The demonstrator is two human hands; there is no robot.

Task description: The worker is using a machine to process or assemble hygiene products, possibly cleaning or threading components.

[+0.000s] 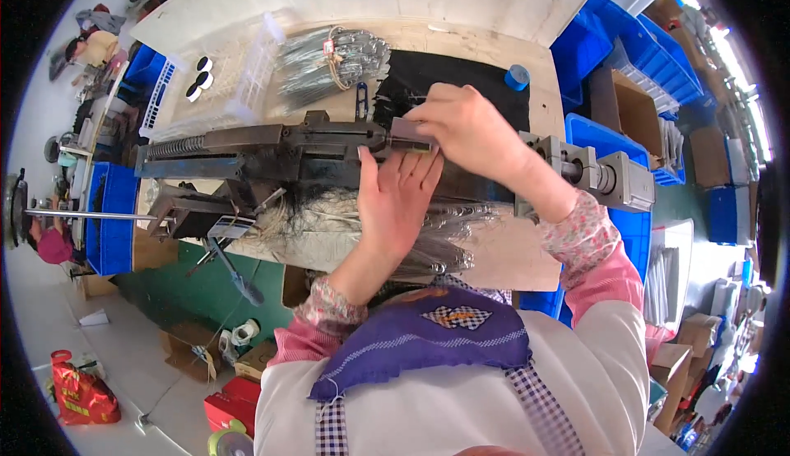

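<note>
My right hand (473, 131) is closed over a small dark rectangular block (406, 130), gripping its right end at the tip of a long dark metal machine (321, 139). Close below it, my left hand (390, 209) lies with its fingers stretched out, their tips by the block's lower edge. Whether those fingertips press on anything is hard to make out. Under and beside my left hand run bundles of thin silvery strands (440, 246). Pale loose fibres (317, 221) hang below the machine. On the right, past my right wrist, sits a grey metal cylinder (625, 181).
Behind the machine are a tied bundle of silvery strands (317, 69), a black cloth (494, 98), a small blue round object (517, 76) and a translucent plastic basket (265, 65). Blue bins (580, 48) stand at right. A metal rod with a handwheel (20, 209) juts out left.
</note>
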